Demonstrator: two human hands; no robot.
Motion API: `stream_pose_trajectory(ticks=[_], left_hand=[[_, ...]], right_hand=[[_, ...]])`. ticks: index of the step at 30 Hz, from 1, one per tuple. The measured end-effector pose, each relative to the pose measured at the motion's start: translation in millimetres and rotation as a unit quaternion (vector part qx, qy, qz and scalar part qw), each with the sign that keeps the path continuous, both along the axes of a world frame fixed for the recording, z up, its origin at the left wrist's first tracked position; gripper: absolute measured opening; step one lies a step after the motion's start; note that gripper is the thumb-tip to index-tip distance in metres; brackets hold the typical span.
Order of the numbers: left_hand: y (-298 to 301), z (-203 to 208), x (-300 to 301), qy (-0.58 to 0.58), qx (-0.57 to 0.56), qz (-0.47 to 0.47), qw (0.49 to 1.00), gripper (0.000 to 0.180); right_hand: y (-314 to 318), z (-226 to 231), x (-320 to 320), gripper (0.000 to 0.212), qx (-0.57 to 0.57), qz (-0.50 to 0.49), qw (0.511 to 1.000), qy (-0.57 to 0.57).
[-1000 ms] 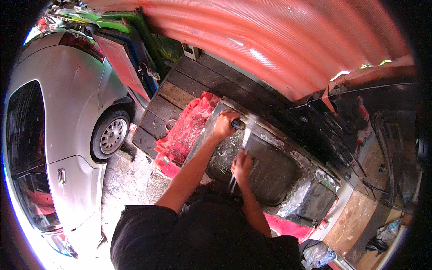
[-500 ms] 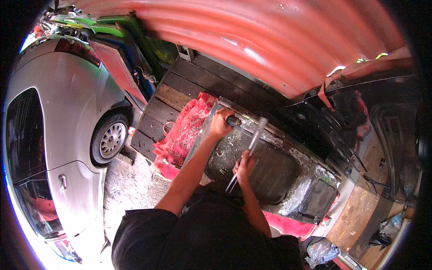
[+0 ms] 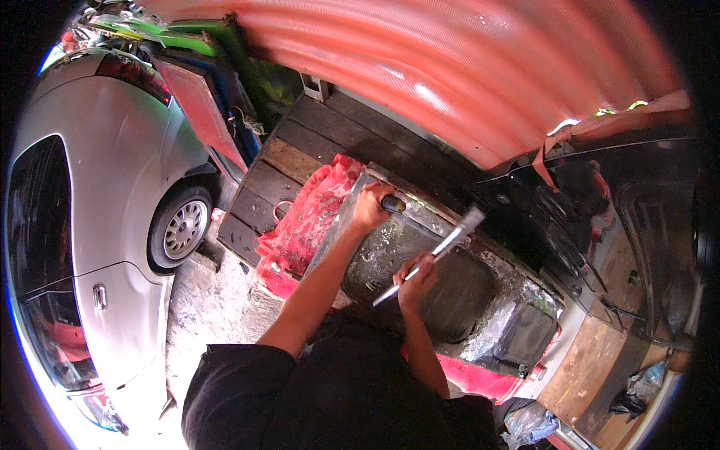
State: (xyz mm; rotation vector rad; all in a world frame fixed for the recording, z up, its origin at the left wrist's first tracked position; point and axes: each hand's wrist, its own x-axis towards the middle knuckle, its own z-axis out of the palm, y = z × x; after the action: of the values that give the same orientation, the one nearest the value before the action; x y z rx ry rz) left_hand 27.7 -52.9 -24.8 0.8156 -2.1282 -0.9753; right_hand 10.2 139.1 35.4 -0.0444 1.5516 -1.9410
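Observation:
My left hand [image 3: 370, 208] is closed around a dark-handled tool [image 3: 393, 203], whose rounded handle end sticks out to the right of the fist. Its working end is hidden by the hand. It bears on the upper left edge of a dirty metal vehicle panel [image 3: 450, 296] with a dark recessed middle and scraped, bare patches. Over the panel's middle, my right hand [image 3: 418, 279] grips a long silver metal bar [image 3: 456, 234]. The bar slants from lower left to upper right, its wider end up near the panel's far edge.
Red cloth [image 3: 311, 214] lies under the panel on a dark plank bench [image 3: 259, 187]. A silver car [image 3: 120, 195] stands at left, near leaning panels [image 3: 202, 105]. Red corrugated sheeting [image 3: 450, 60] closes the back; black body parts [image 3: 585, 210] and a wooden board [image 3: 592, 360] are at right.
The silver bar has swung down to the right and is tilted more toward horizontal, its wide end farther right. My left hand with the dark-handled tool has stayed nearly in place.

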Motion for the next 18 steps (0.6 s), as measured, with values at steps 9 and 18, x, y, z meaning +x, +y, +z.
stream_pose_trajectory(ticks=[9, 18], left_hand=[[-3.3, -3.9, -0.5, 0.021, -0.023, 0.009, 0.999, 0.028], [-7.2, -14.9, 2.8, 0.016, -0.076, 0.033, 0.996, 0.025]], right_hand=[[9.4, -20.3, -11.0, 0.040, 0.087, 0.058, 0.995, -0.002], [-10.3, -21.6, -1.1, 0.037, 0.145, 0.176, 0.974, 0.019]])
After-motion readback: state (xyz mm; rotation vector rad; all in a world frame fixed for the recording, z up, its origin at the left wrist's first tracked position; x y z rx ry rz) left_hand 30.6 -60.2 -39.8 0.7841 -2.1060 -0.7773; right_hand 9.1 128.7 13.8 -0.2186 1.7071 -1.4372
